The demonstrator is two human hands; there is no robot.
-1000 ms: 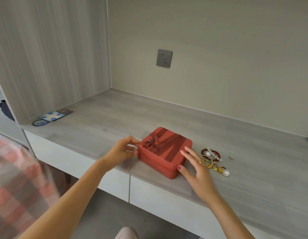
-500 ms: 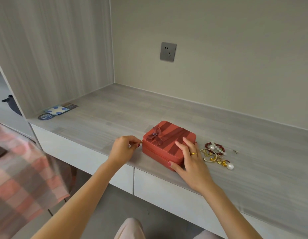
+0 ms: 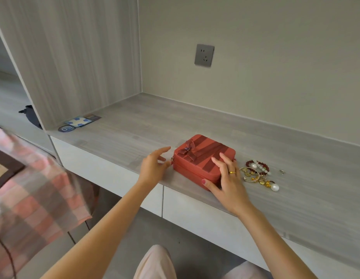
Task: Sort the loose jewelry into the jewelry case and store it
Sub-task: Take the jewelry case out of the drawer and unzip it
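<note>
**A grey alcove with a long bench**

The back wall (image 3: pixel 275 57) was plain beige and carried one grey power socket (image 3: pixel 204 55). On the left stood a side panel (image 3: pixel 74 57) of pale grey wood grain, which met the back wall in a corner. The bench (image 3: pixel 135 127) had the same grey wood pattern and ran from this panel to the right edge of the view. Under its front edge were white drawer fronts (image 3: pixel 205 214) with a narrow gap between them. Some blue and white stickers (image 3: pixel 79 122) lay at the left end of the bench. The floor (image 3: pixel 118 238) below was grey. The light was soft and even.
</note>
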